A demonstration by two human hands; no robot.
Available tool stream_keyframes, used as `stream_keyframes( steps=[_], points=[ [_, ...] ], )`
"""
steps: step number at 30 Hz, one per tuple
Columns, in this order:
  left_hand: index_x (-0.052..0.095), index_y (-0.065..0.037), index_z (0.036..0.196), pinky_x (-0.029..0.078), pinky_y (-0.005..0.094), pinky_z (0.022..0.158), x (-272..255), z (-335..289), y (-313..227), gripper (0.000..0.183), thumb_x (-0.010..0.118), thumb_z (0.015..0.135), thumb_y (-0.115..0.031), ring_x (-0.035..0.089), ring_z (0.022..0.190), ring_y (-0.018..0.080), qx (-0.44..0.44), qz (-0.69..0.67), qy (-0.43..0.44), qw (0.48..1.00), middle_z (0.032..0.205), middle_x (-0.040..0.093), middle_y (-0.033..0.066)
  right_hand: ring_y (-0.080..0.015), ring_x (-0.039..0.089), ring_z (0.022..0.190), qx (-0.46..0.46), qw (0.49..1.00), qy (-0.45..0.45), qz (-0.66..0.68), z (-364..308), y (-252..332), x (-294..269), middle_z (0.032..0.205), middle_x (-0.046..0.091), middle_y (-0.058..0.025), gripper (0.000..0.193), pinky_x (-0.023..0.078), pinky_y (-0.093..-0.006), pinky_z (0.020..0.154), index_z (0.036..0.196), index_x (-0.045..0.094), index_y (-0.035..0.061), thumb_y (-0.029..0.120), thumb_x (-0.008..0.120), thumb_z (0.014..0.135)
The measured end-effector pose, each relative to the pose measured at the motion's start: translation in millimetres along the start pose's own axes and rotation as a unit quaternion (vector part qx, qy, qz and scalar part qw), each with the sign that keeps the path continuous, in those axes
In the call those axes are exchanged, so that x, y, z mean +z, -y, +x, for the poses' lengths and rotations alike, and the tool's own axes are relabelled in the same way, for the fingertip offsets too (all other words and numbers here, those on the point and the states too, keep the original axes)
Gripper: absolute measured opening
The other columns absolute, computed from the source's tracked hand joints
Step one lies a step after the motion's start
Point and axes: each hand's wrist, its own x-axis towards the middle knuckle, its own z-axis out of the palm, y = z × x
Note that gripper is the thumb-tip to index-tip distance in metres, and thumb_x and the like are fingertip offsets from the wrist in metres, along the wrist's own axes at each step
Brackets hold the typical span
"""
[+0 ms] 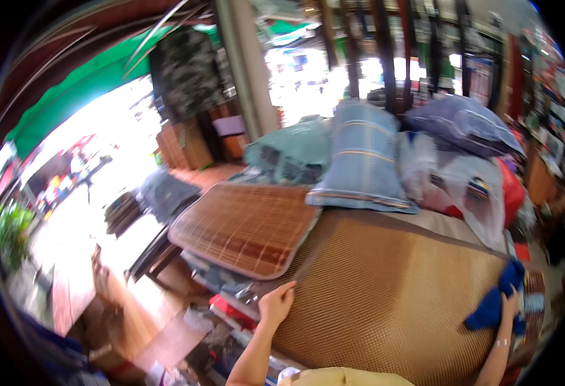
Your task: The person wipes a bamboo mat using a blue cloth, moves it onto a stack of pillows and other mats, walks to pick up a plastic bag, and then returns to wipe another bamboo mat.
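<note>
Bright daylight pours in past a green awning [63,119] at the upper left of this crowded stall, and from far away I look down at two bare hands. On my left hand [274,307], the thumb and finger are pinched together on the dark edge of a tan woven mat [385,283]. That mat lies flat and wide between my two hands, with a soft shine down its middle. My right hand [509,305] touches a bunched blue cloth [486,311] at the mat's right side; I cannot tell if its fingers are closed on the cloth.

Just beyond my left hand I see a brown slatted mat [244,228] with round corners. Near that hand, lower down, is a red packet [232,311] in a messy pile. Past the tan mat, a light blue striped pillow [365,154] sits in the middle. To its left is a green bundle [289,151], and to its right are a puffy purple-blue pillow [462,125] and a see-through plastic bag [475,193]. Farther off, I see dark strips [382,51] hanging in a row. A leafy plant [12,231] is far to the left.
</note>
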Motion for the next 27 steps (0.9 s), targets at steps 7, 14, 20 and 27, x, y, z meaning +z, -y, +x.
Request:
stream_keyframes(
  steps=[7,14,20,27],
  points=[
    [0.072,-0.019,0.109,0.052,0.0383,0.064,-5,-9,12,0.024,0.062,0.087,-0.024,0.067,0.070,0.0291,0.052,0.025,-0.054,0.997,0.077,0.067,0.0143,-0.0385,0.048,0.120,-0.303,0.940,0.151,0.029,-115,140,6,0.130,0.054,-0.0184,0.064,0.036,-0.0456,0.104,0.129,0.055,0.0065,0.011,0.068,0.066],
    [0.071,-0.020,0.112,0.053,0.0361,0.067,-12,-8,5,0.026,0.060,0.089,-0.024,0.068,0.073,0.0286,0.028,0.020,-0.016,0.999,0.082,0.068,0.0143,-0.0405,0.041,0.124,-0.571,0.745,0.320,0.130,-269,363,-32,0.131,0.050,-0.0149,0.063,0.028,-0.0551,0.104,0.117,0.061,0.0142,0.028,0.076,0.057],
    [0.071,-0.020,0.112,0.053,0.0368,0.068,-7,-7,6,0.026,0.059,0.089,-0.025,0.067,0.074,0.0294,0.042,-0.011,-0.026,0.999,0.083,0.069,0.0141,-0.0379,0.044,0.125,-0.487,0.802,0.308,0.158,-239,332,-26,0.131,0.052,-0.0164,0.060,0.030,-0.0476,0.110,0.118,0.061,0.0105,0.013,0.069,0.058],
    [0.072,-0.019,0.110,0.053,0.0357,0.067,-13,-9,4,0.025,0.062,0.087,-0.023,0.067,0.073,0.0280,0.011,0.012,-0.008,1.000,0.084,0.070,0.0124,-0.0338,0.047,0.127,-0.118,0.980,0.155,-0.047,-81,103,-23,0.137,0.051,-0.0182,0.053,0.033,-0.0414,0.109,0.133,0.053,0.0043,0.003,0.059,0.080]
  ],
)
